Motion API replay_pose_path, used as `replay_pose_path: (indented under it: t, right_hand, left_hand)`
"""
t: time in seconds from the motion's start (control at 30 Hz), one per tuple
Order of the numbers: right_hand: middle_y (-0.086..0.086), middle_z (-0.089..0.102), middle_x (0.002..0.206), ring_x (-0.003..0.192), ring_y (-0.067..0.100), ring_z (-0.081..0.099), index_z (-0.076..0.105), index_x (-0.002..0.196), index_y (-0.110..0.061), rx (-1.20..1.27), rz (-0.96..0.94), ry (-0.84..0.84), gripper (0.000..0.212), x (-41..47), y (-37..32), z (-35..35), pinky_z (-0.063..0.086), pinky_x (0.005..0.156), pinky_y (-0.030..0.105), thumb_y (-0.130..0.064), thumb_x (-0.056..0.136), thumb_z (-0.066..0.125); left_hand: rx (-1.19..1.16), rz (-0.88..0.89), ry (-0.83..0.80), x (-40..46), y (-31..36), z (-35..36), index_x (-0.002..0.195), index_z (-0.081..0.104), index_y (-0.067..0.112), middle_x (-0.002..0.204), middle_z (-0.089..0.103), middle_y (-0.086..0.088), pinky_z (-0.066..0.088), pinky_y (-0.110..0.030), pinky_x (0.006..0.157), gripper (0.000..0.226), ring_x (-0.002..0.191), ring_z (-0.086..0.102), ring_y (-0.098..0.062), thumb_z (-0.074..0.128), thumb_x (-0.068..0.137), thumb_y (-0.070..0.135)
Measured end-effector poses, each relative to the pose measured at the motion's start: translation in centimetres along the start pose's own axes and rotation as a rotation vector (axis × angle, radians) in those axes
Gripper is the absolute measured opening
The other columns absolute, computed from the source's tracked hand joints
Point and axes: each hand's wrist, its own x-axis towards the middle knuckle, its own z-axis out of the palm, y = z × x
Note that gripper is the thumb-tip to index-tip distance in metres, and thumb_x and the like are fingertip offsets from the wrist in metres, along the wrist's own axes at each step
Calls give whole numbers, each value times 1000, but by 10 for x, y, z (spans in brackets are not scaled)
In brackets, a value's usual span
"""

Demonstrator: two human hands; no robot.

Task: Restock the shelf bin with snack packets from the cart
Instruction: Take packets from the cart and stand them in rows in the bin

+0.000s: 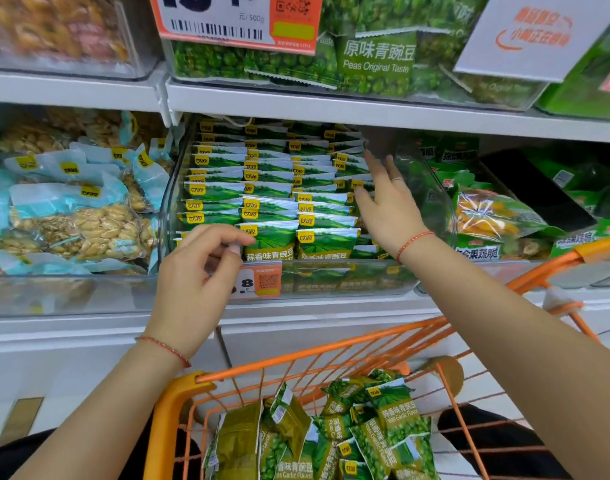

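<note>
- Head view: the clear shelf bin (168,202) held rows of green snack packets (272,202); the left hand (196,271), fingers curled, pinched a front packet's top edge; the right hand (388,206), fingers spread wide, lay against the rightmost rows.
- More packets (383,427) lay in the orange cart (296,358) below; pale-blue peanut bags (71,209) sat left.
- Cart packets read "Peas Garlic Flavor"; upper-shelf packs (376,60) read "Peas Original Taste".

price tag (262,280) half hidden by left hand (196,271), cart (179,403) cropped below

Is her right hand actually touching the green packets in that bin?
Touching. The head view shows the right hand with straight fingers laid against the rightmost row of green packets in the clear bin, no gap visible.
</note>
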Motion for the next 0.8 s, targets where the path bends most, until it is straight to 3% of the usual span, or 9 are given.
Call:
replay_pose_path:
  t: [0.17, 0.27, 0.33, 0.43, 0.5, 0.57, 0.63, 0.73, 0.8]
  right_hand:
    - [11, 30, 150, 136, 25, 34, 36, 143, -18, 111, -121, 132, 49, -45, -6, -28, 31, 109, 36, -17, 95, 49]
    - [2, 58, 114, 104, 15, 56, 61, 115, -11, 223, -370, 389, 30, -79, -9, -45, 44, 86, 24, -6, 90, 46]
    - [-2, 61, 86, 74, 14, 58, 67, 89, -6, 215, -551, 466, 24, -103, -8, -56, 42, 67, 19, -2, 83, 45]
    - [5, 59, 66, 58, 20, 52, 63, 69, -6, 119, -682, 420, 21, -141, 0, -54, 40, 54, 27, -5, 78, 43]
    - [6, 57, 61, 52, 25, 53, 60, 66, -8, 4, -668, 299, 23, -167, 12, -41, 37, 47, 27, -12, 78, 40]
    - [8, 56, 59, 51, 29, 55, 58, 68, -9, -135, -546, 88, 26, -184, 26, -25, 35, 46, 28, -19, 80, 37]
    - [11, 57, 68, 65, 31, 57, 62, 78, -7, -281, -262, -169, 27, -191, 38, -19, 40, 55, 33, -18, 89, 39]
    - [6, 43, 65, 64, 24, 45, 52, 73, -5, -435, 73, -554, 29, -195, 58, -9, 37, 58, 28, -17, 97, 40]
    - [4, 38, 63, 55, 17, 36, 49, 73, -8, -444, 198, -751, 29, -200, 71, 2, 31, 49, 26, -20, 98, 39]
  left_hand:
    - [0, -40, -42, 1, 32, -5, 92, 59, 41, 98, 60, 3, 45, -22, 60, 33, 75, 57, -6, 50, 92, 8]
    - [-33, 76, -96, -22, 77, 1, 91, 60, 35, 93, 61, 9, 44, -15, 60, 25, 76, 57, -4, 49, 89, 13]
    - [-57, 155, -265, -38, 106, 8, 92, 63, 32, 90, 64, 9, 47, -24, 66, 21, 75, 60, -10, 48, 90, 17]
    - [294, 133, -741, -66, 113, 29, 103, 64, 26, 97, 67, 4, 48, -31, 74, 19, 88, 61, -16, 46, 96, 25]
    - [674, -182, -1030, -93, 43, 49, 95, 61, 21, 111, 66, -1, 49, -29, 71, 24, 102, 61, -22, 48, 95, 41]
    - [960, -258, -1220, -114, -6, 67, 86, 59, 26, 117, 65, -2, 54, -35, 75, 45, 96, 63, -25, 53, 79, 70]
    - [977, -235, -1247, -110, 9, 72, 100, 62, 19, 107, 65, -9, 53, -31, 75, 35, 87, 61, -24, 54, 88, 50]
    - [1005, -189, -1329, -97, 68, 66, 105, 61, 1, 75, 54, -7, 40, -20, 43, 21, 63, 54, -20, 51, 87, 3]
    - [1048, -111, -1357, -100, 42, 66, 126, 54, 5, 100, 61, -11, 47, -26, 53, 43, 85, 62, -25, 55, 83, -1]
